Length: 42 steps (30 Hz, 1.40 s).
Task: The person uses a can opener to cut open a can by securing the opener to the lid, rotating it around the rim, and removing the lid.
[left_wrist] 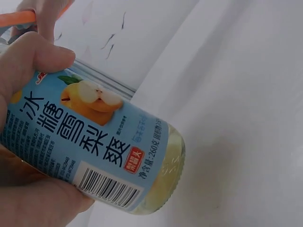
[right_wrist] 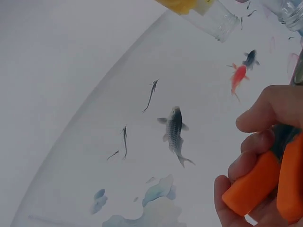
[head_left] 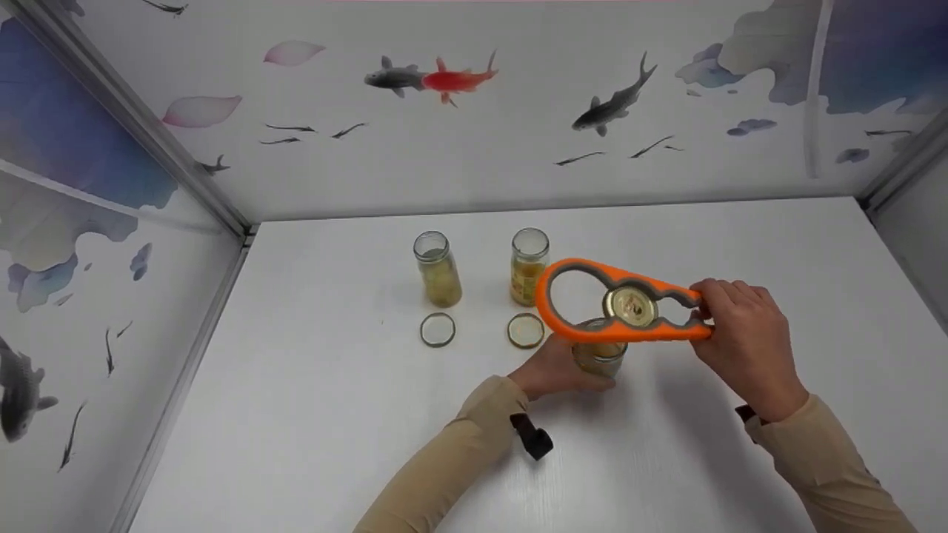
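Note:
My left hand (head_left: 559, 369) grips a glass jar of pears with a blue label (left_wrist: 94, 127), tilted in the left wrist view. In my right hand (head_left: 748, 344) are the handles of an orange jar opener (head_left: 652, 334) with grey scalloped inner edges. A gold metal lid (head_left: 632, 306) sits within the opener's middle notch, its underside facing up. The opener overlaps the jar's mouth in the head view, and the lid appears off the jar. The right wrist view shows curled fingers around the orange handle ends (right_wrist: 253, 184).
Two lidless glass jars stand farther back on the white table: one with pale contents (head_left: 441, 285) and one with yellow contents (head_left: 526, 277). In front of them lie two loose lids, one left (head_left: 438, 330) and one right (head_left: 526, 331). A fish-patterned wall (head_left: 503, 170) borders the table behind.

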Available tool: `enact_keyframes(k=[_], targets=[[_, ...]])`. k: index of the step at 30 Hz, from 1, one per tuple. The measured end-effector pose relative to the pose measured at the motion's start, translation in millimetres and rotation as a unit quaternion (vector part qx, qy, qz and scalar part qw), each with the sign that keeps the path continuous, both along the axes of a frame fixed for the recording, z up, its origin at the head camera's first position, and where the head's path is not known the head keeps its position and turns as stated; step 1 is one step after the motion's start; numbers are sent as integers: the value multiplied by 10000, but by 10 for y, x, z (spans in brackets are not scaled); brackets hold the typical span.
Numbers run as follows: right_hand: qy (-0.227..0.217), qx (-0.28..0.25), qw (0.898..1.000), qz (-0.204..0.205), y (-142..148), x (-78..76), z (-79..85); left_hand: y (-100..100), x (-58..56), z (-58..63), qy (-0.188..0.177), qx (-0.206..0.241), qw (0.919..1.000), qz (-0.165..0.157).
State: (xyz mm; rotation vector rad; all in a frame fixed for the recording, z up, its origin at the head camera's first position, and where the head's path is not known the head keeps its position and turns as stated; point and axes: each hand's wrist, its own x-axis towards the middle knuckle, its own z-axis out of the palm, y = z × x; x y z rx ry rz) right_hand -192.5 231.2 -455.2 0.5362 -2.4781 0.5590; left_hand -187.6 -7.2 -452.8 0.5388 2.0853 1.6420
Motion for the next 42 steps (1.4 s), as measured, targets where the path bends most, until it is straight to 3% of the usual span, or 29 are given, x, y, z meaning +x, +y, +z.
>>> enact_keyframes(k=[1, 3, 4, 6, 8, 12, 18, 23, 30, 42], targets=[[-7, -89, 9999, -146, 11, 16, 1, 78, -89, -233, -95, -193, 9996, 185], [-48, -271, 9988, -398, 34, 52, 3, 186, -234, -583, -151, -409, 9980, 453], [-80, -360, 9980, -514, 47, 70, 4, 203, -294, -704, -85, -420, 9983, 395], [-141, -545, 9958, -719, 71, 107, 7, 203, -361, -806, -97, -206, 9994, 255], [-204, -689, 9936, -876, 91, 139, 11, 218, -396, -824, -217, -65, 9994, 270], [-335, -860, 9901, -1057, 117, 193, 8, 302, -417, -787, -458, 31, 9967, 667], [-421, -905, 9891, -1086, 131, 243, -12, 426, -529, -865, -146, 188, 9941, 1062], [-399, -1049, 9873, -1126, 151, 262, -17, 520, -631, -870, -252, 195, 9904, 1343], [-465, -1295, 9815, -1331, 187, 298, -26, 709, -762, -825, -386, -22, 9854, 1661], [-439, -1326, 9799, -1423, 245, 330, -69, 793, -978, -848, 55, -406, 9765, 2117]])
